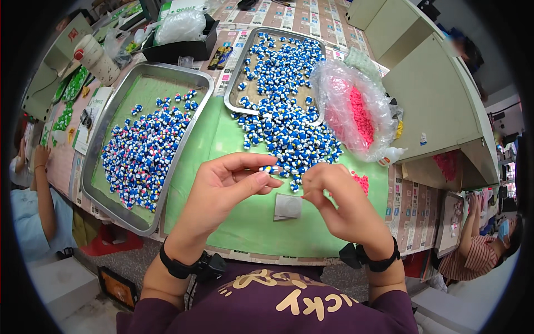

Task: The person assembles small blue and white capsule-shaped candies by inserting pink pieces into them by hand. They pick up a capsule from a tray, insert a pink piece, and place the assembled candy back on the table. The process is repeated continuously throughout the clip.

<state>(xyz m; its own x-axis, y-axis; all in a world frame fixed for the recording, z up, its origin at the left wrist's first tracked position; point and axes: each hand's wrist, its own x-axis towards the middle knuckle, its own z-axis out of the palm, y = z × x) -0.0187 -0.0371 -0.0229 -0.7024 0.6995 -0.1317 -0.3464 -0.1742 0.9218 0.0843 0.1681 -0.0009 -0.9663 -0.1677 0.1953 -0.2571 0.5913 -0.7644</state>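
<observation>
Over the green mat (239, 234), my left hand (222, 181) pinches a small blue-and-white plastic figure (269, 169) with a yellow spot between thumb and fingers. My right hand (334, 195) is close beside it, fingertips pressed together and pointing down; what they hold is too small to make out, though a reddish speck shows at the tips. Just beyond both hands spreads a heap of similar figures (289, 136), spilling from a metal tray (229, 89). A grey square pad (288, 206) lies below the fingertips. Small pink pieces (361, 181) sit partly behind my right hand.
At left stands a larger metal tray (207, 83) of figures, some showing pink. A clear plastic bag (334, 106) of pink pieces and a small white bottle (392, 156) are at right, by a pale cabinet (428, 94). Other people sit at both sides.
</observation>
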